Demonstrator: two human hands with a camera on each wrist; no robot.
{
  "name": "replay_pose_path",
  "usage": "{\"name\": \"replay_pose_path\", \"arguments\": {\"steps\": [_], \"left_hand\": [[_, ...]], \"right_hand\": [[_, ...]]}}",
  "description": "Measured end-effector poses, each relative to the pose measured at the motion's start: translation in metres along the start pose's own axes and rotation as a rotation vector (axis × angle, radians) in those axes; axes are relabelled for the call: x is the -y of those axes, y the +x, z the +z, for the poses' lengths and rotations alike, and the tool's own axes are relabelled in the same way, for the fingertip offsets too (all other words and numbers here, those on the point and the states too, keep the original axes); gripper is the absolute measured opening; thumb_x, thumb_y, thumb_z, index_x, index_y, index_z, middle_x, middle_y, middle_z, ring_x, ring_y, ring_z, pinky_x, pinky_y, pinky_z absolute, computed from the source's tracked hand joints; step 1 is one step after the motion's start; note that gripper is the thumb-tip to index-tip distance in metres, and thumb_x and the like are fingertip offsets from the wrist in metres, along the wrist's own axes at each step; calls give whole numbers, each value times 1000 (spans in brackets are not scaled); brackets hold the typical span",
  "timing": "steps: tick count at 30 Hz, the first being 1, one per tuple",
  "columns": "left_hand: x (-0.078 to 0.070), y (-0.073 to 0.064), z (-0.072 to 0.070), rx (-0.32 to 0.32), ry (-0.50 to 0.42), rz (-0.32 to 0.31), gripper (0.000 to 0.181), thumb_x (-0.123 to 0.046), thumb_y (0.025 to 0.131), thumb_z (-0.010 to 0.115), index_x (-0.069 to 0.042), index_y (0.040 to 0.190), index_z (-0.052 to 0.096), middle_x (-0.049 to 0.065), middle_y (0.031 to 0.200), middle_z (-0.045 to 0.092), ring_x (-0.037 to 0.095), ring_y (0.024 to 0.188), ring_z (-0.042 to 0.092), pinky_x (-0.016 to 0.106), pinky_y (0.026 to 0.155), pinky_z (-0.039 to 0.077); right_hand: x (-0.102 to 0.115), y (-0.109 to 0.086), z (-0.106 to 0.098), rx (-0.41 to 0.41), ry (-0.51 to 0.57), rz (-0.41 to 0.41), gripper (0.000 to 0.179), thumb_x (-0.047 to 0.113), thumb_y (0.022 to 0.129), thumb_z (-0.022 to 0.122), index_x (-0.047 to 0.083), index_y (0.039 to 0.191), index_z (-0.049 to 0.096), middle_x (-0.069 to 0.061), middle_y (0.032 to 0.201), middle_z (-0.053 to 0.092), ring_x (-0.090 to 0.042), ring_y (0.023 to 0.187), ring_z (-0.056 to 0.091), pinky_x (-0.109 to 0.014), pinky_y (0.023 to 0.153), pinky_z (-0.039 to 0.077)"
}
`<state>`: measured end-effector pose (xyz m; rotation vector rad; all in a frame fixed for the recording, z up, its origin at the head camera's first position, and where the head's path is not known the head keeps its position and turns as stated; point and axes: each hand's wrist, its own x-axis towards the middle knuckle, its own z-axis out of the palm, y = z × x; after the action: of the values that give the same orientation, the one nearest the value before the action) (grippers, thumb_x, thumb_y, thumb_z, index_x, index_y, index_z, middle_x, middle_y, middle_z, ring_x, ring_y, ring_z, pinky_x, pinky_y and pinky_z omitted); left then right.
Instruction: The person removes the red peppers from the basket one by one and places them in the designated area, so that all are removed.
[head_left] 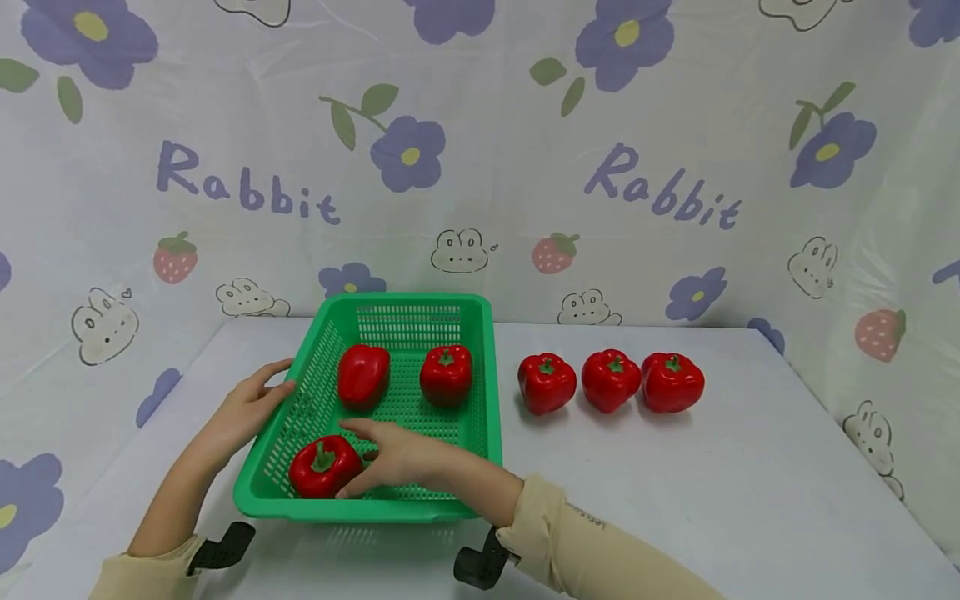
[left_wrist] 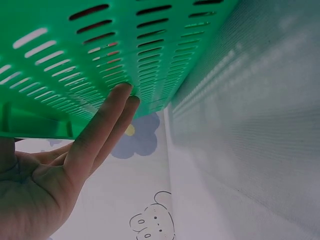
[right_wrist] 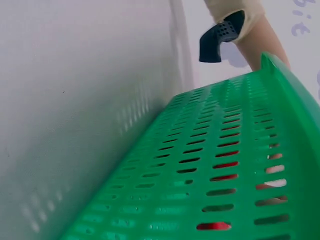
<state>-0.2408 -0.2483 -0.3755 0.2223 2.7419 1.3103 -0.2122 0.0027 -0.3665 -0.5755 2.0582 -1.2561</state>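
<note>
A green plastic basket with slotted walls holds three red bell peppers. My left hand is at its left side, thumb at the rim; in the left wrist view, straight fingers lie against the outer wall. My right hand reaches over the front rim, thumb and forefinger spread beside the front-left bell pepper, whose green stem points up. Whether a fingertip touches it I cannot tell. Behind are a bell pepper on its side and an upright bell pepper. In the right wrist view the basket wall hides most of that hand.
On the white table, right of the basket, stand three more red bell peppers in a row: the left one, the middle one and the right one. A printed cloth hangs behind the table.
</note>
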Motion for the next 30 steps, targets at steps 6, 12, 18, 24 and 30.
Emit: {"name": "replay_pose_path", "arguments": {"steps": [6, 12, 18, 24, 30], "left_hand": [[-1, 1, -1, -1, 5, -1, 60, -34, 105, 40, 0, 153, 24, 34, 121, 62, 25, 92, 71, 32, 74, 58], [-1, 0, -2, 2, 4, -2, 60, -34, 105, 39, 0, 152, 24, 35, 121, 61, 25, 91, 71, 33, 74, 58], [0, 1, -1, 6, -2, -1, 60, -34, 105, 39, 0, 153, 24, 35, 122, 60, 25, 92, 71, 34, 74, 59], [1, 1, -2, 4, 4, -2, 61, -35, 105, 39, -1, 153, 24, 35, 123, 60, 25, 92, 71, 34, 74, 59], [-1, 0, 0, 15, -7, -8, 61, -34, 106, 39, 1, 153, 22, 36, 124, 59, 26, 93, 71, 34, 74, 59]], "right_hand": [[1, 2, 5, -29, -35, -59, 84, 5, 82, 76, 20, 153, 33, -8, 157, 37, -30, 133, 51, -32, 96, 53], [1, 3, 10, -98, -195, -115, 71, 6, 80, 78, 10, 144, 47, -9, 138, 57, -18, 111, 62, -18, 83, 51], [1, 5, 12, -176, -213, -102, 60, 8, 77, 82, 8, 130, 56, -7, 129, 63, -22, 117, 60, -22, 87, 52], [1, 6, 14, -194, -224, -119, 65, 9, 76, 83, 7, 134, 53, -9, 131, 63, -24, 121, 60, -21, 90, 52], [0, 4, 14, -227, -300, -169, 59, 11, 76, 84, 4, 130, 61, -7, 125, 68, -16, 114, 62, -17, 88, 51]]}}
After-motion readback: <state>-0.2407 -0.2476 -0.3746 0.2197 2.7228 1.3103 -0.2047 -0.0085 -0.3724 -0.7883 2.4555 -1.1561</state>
